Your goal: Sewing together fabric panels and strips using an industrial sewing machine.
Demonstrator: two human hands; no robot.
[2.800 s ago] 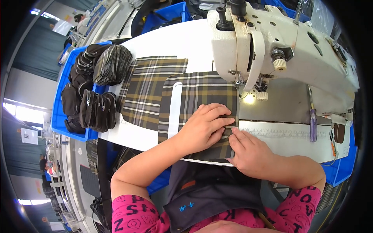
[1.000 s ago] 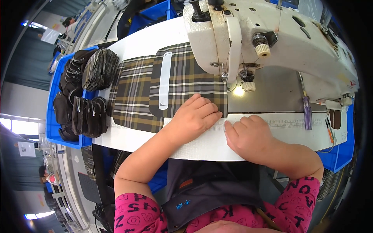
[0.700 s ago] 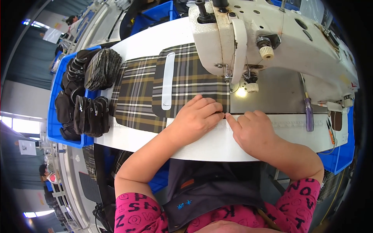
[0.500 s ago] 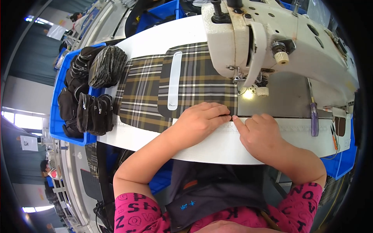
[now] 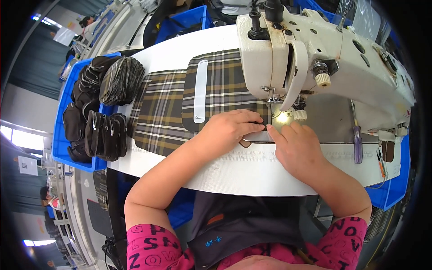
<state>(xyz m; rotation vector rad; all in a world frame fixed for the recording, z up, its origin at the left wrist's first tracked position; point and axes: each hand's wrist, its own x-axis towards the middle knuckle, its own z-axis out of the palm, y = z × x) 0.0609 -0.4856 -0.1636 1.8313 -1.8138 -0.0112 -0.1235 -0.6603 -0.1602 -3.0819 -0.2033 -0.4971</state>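
Note:
A plaid fabric piece [image 5: 225, 85] in brown, black and white, bearing a pale strip [image 5: 200, 90], lies under the head of a white sewing machine [image 5: 261, 58]. My left hand [image 5: 227, 130] rests on its near right corner, fingers together and closed on the edge. From the other side my right hand [image 5: 299, 148] meets that corner with its index fingertip, the other fingers curled; its thumb is hidden. Both sets of fingertips are almost touching, just on my side of the lit presser foot [image 5: 275, 101]. A second plaid piece [image 5: 157, 108] lies partly beneath the first.
At the left, a blue bin [image 5: 58, 146] holds dark zippered pouches [image 5: 105, 135] and a stack of plaid pieces [image 5: 121, 81]. A purple-handled screwdriver [image 5: 357, 144] and orange-handled snips [image 5: 381, 166] lie at the right. A ruler scale [image 5: 252, 155] runs along the table's front.
Both hands have moved away from me along with the fabric corner, bringing it closer to the presser foot. The view has shifted slightly.

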